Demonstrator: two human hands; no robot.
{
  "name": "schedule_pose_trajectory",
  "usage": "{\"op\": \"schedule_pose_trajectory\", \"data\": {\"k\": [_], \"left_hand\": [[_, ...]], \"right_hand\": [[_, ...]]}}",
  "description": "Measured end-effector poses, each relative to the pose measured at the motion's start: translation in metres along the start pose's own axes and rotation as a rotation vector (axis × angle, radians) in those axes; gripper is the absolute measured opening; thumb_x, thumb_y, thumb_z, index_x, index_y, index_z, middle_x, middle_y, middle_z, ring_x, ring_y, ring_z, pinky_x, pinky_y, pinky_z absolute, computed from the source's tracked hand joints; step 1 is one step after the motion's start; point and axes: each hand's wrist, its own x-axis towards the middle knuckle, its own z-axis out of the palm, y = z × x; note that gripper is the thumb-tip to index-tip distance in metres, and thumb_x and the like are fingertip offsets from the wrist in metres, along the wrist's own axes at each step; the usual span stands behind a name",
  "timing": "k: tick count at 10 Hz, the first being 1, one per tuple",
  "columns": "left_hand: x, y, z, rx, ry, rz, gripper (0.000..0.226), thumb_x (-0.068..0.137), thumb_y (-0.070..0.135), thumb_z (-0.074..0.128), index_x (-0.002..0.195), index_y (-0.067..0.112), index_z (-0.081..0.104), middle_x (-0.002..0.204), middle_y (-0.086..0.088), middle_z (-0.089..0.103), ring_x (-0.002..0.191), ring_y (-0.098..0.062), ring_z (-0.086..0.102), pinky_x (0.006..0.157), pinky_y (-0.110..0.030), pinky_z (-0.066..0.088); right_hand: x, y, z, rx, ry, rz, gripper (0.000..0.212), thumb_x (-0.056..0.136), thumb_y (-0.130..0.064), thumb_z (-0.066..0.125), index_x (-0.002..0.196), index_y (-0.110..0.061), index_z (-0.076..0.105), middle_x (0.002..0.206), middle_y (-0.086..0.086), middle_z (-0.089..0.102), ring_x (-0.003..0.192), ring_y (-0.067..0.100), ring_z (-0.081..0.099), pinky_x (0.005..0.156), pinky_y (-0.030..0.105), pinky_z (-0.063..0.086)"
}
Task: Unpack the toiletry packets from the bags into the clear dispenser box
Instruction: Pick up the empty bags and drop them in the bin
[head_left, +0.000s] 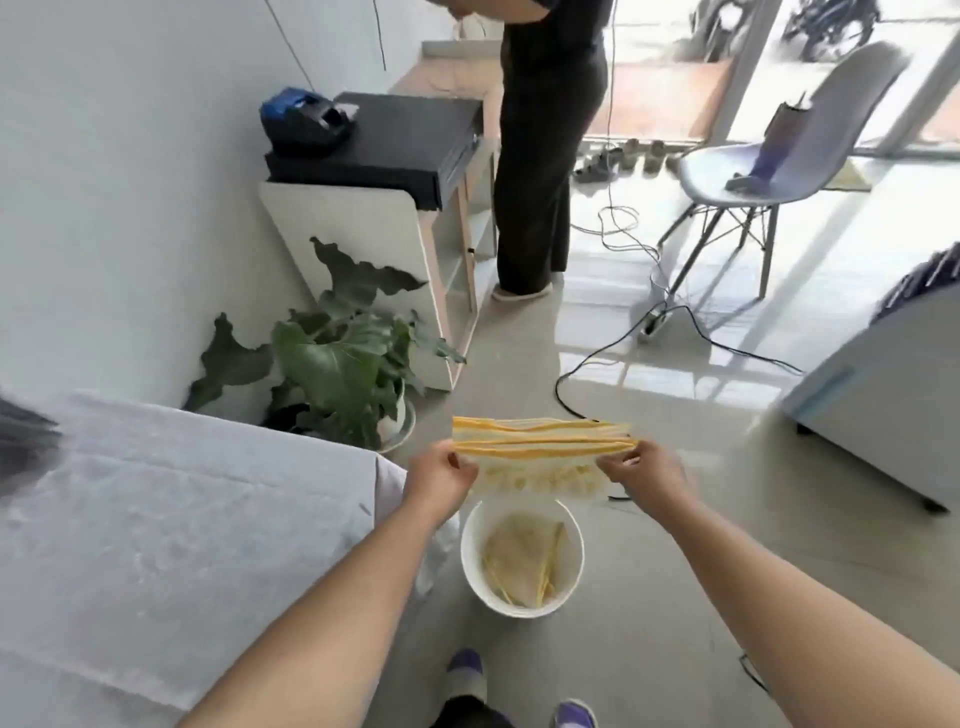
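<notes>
I hold a bunch of clear plastic bags with yellow zip strips stretched flat between both hands, above the floor. My left hand pinches the bags' left end and my right hand pinches the right end. Directly below stands a round white bin with crumpled clear bags with yellow strips lying inside. No clear dispenser box shows in view.
A table under a white cloth fills the left. A potted plant stands beyond it, by a cabinet. A person stands ahead. Cables cross the floor; a chair and a white chest are at right.
</notes>
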Motion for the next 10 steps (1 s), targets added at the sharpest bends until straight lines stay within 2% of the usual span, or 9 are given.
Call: {"op": "schedule_pose_trajectory", "data": {"k": [2,3,4,5,6,7,8,9,10], "left_hand": [[0.018,-0.069,0.071,0.08,-0.241,-0.113,0.018,0.084,0.019,0.052,0.077,0.014,0.067,0.076,-0.007,0.066,0.076,-0.023,0.056,0.066,-0.024,0.039],[0.027,-0.104,0.095,0.09,-0.311,-0.146,0.018,0.086,0.015,0.051,0.079,0.009,0.067,0.084,-0.013,0.069,0.078,-0.022,0.059,0.065,-0.027,0.041],[0.039,-0.134,0.111,0.094,-0.342,-0.2,0.018,0.088,0.017,0.052,0.088,0.01,0.068,0.08,-0.005,0.063,0.079,-0.018,0.056,0.065,-0.023,0.038],[0.054,-0.151,0.122,0.075,-0.311,-0.259,0.017,0.089,0.021,0.051,0.086,0.011,0.065,0.083,-0.007,0.064,0.083,-0.025,0.059,0.069,-0.027,0.042],[0.074,-0.162,0.131,0.09,-0.327,-0.289,0.018,0.088,0.021,0.054,0.098,0.011,0.064,0.1,-0.01,0.069,0.097,-0.028,0.061,0.074,-0.027,0.042],[0.089,-0.175,0.133,0.093,-0.433,-0.38,0.059,0.082,0.029,0.067,0.133,0.013,0.042,0.134,-0.007,0.054,0.124,-0.026,0.05,0.096,-0.032,0.043],[0.091,-0.18,0.13,0.185,-0.483,-0.366,0.077,0.081,0.032,0.068,0.144,0.012,0.028,0.149,-0.006,0.039,0.135,-0.026,0.039,0.107,-0.035,0.035],[0.082,-0.169,0.122,0.229,-0.515,-0.299,0.064,0.084,0.027,0.065,0.139,0.012,0.035,0.143,-0.009,0.046,0.131,-0.026,0.044,0.104,-0.032,0.036],[0.068,-0.153,0.116,0.304,-0.531,-0.199,0.058,0.086,0.028,0.062,0.137,0.012,0.039,0.143,-0.007,0.046,0.132,-0.024,0.042,0.105,-0.033,0.037]], "right_hand": [[0.001,0.092,0.059,-0.083,-0.023,0.211,0.022,0.077,-0.015,0.067,0.059,-0.026,0.062,0.058,0.0,0.06,0.06,0.022,0.056,0.061,0.03,0.049],[0.003,0.12,0.094,-0.113,-0.059,0.274,0.008,0.079,-0.014,0.066,0.078,-0.018,0.072,0.07,0.006,0.067,0.073,0.027,0.064,0.068,0.032,0.05],[0.011,0.138,0.122,-0.11,-0.071,0.321,0.009,0.081,-0.013,0.064,0.082,-0.016,0.072,0.08,0.014,0.072,0.079,0.032,0.066,0.061,0.029,0.043],[0.028,0.145,0.142,-0.065,-0.059,0.343,0.012,0.082,-0.01,0.062,0.079,-0.017,0.071,0.076,0.015,0.069,0.069,0.03,0.058,0.052,0.025,0.038],[0.05,0.151,0.152,-0.012,-0.07,0.361,0.012,0.081,-0.01,0.066,0.086,-0.021,0.066,0.075,0.004,0.062,0.071,0.022,0.054,0.052,0.018,0.04],[0.067,0.161,0.153,-0.019,-0.141,0.492,0.068,0.077,-0.015,0.075,0.137,-0.018,0.043,0.12,0.008,0.056,0.103,0.028,0.059,0.083,0.035,0.051],[0.066,0.165,0.149,-0.092,-0.169,0.544,0.075,0.077,-0.013,0.075,0.142,-0.015,0.038,0.137,0.014,0.049,0.099,0.029,0.059,0.089,0.042,0.052],[0.058,0.158,0.147,-0.09,-0.19,0.501,0.057,0.079,-0.013,0.073,0.131,-0.014,0.05,0.137,0.013,0.049,0.096,0.027,0.059,0.079,0.036,0.051],[0.051,0.139,0.146,-0.128,-0.197,0.376,0.045,0.081,-0.015,0.07,0.124,-0.014,0.056,0.133,0.009,0.053,0.103,0.024,0.058,0.083,0.034,0.05]]}}
